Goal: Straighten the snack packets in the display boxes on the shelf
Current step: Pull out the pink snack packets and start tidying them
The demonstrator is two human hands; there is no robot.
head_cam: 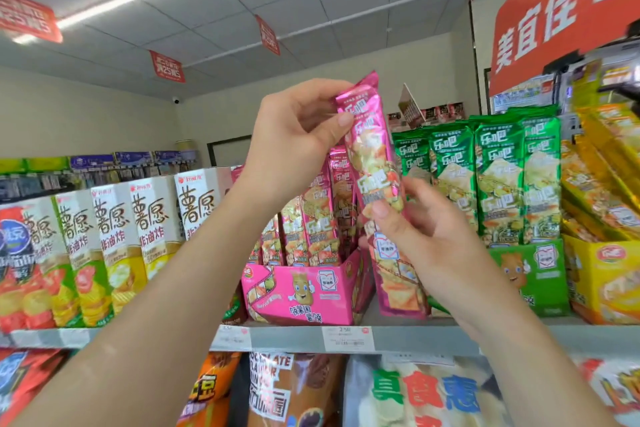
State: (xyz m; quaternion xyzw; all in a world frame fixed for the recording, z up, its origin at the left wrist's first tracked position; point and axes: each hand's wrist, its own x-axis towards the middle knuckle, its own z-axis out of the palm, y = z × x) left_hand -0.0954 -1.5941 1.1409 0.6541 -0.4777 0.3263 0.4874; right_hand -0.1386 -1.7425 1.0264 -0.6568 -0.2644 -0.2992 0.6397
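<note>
Since the pink packet [370,156] looks light, slick-foiled and brittle inside, I judge its sealed ends safest to hold. The left hand [294,139] pinches its top at eleven o'clock, the right hand [429,236] its middle. Beyond, at seven o'clock, stands the pink display box [298,291].

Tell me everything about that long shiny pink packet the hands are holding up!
The long shiny pink foil snack packet has white characters and pictures of golden snack pieces on its front. It is held up beside the pink cardboard display box, tilted with its top leaning left. The left hand pinches its upper end; the right hand grips its middle, thumb on the front. Its lower end hangs just right of that box.
</note>
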